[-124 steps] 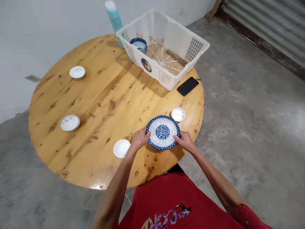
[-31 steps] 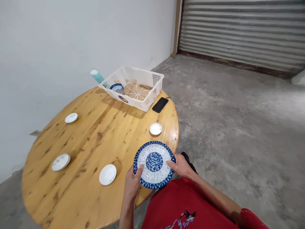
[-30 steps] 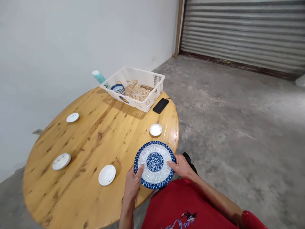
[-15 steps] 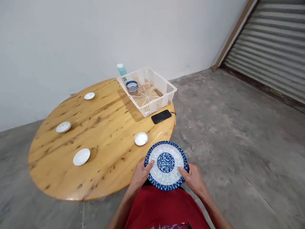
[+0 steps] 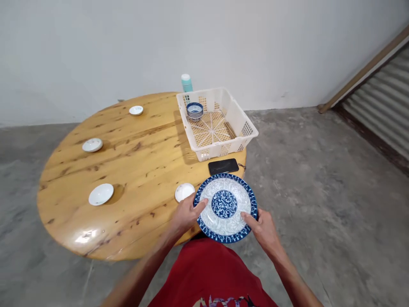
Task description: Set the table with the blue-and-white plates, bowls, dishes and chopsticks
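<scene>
Soft, even daylight fills the room, bright but not harsh. A white glare patch sits on the bench (image 5: 96, 170) at its near left edge. The basket (image 5: 243, 119) throws a short shadow to its left. The near forearms smear with motion blur. Straight lines bow towards the picture's edges.

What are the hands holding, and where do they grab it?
Both hands hold the blue-and-white plate by its rim: the left hand on its left edge, the right hand on its lower right edge, thumbs on top.
</scene>
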`<state>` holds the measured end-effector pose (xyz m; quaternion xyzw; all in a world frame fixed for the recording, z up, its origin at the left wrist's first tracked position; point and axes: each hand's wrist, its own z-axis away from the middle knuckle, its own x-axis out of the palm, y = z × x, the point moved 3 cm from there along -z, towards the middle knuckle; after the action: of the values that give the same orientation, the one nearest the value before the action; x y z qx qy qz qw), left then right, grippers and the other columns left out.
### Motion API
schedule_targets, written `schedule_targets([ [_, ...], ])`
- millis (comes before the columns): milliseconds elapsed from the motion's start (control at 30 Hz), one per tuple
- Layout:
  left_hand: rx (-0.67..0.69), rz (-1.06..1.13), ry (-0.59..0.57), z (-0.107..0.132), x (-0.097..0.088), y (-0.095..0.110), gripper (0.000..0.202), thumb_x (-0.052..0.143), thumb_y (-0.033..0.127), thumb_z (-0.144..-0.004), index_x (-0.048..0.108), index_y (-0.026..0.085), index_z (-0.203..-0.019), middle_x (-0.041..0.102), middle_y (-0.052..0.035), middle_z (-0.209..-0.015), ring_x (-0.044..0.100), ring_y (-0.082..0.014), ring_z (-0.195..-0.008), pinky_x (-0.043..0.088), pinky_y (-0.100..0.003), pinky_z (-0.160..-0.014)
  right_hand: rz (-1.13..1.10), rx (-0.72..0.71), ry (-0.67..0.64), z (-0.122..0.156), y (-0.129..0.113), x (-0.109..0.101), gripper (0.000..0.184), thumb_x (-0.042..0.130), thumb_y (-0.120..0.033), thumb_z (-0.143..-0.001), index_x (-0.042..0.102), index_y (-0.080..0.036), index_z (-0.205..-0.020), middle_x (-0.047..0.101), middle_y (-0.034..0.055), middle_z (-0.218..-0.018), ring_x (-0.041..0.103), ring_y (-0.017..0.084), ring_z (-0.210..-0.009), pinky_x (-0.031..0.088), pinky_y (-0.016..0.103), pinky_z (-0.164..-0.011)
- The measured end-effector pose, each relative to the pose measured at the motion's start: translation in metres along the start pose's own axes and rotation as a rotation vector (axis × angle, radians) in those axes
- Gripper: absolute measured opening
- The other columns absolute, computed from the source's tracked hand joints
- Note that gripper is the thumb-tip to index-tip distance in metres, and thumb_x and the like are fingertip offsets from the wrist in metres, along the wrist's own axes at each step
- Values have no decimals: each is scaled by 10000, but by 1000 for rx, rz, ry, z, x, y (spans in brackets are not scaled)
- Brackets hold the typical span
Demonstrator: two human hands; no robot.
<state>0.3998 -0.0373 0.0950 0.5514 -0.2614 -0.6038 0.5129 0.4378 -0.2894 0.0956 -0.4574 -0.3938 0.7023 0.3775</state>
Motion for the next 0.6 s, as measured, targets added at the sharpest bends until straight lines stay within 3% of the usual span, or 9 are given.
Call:
schedule_targets([
  [200, 81, 32, 37, -67, -26, 56, 403, 609, 534, -806, 686, 140, -841, 688, -50, -774, 623, -232, -788, 495, -297, -706, 41, -69, 9, -77, -67, -27, 377, 665, -518, -701, 608, -149, -645, 560, 8, -561, 476, 134, -525, 391, 229, -466],
  [400, 191, -23, 131, -140, -58, 103, 451, 516, 531, -877, 609, 109, -750, 577, -20, -697, 578, -170, -710, 464, -275, -672, -6, -222, -24, -177, -121, -37, 262, 707, -380, -713, 633, -133, -664, 576, -2, -568, 526, 130, -513, 449, 236, -485],
  [500, 245, 36, 192, -180, -65, 115, 402, 529, 501, -890, 577, 134, -732, 561, -14, -676, 586, -170, -719, 485, -274, -667, -20, -250, -79, -232, -146, -36, 210, 728, -342, -685, 661, -144, -702, 624, 8, -601, 569, 150, -524, 479, 244, -469],
  [600, 235, 95, 278, -223, -66, 114, 337, 554, 458, -903, 557, 164, -738, 573, -15, -670, 605, -176, -759, 516, -282, -703, -29, -235, -160, -291, -162, -29, 179, 743, -320, -663, 664, -167, -711, 653, 18, -626, 594, 165, -536, 514, 260, -461],
])
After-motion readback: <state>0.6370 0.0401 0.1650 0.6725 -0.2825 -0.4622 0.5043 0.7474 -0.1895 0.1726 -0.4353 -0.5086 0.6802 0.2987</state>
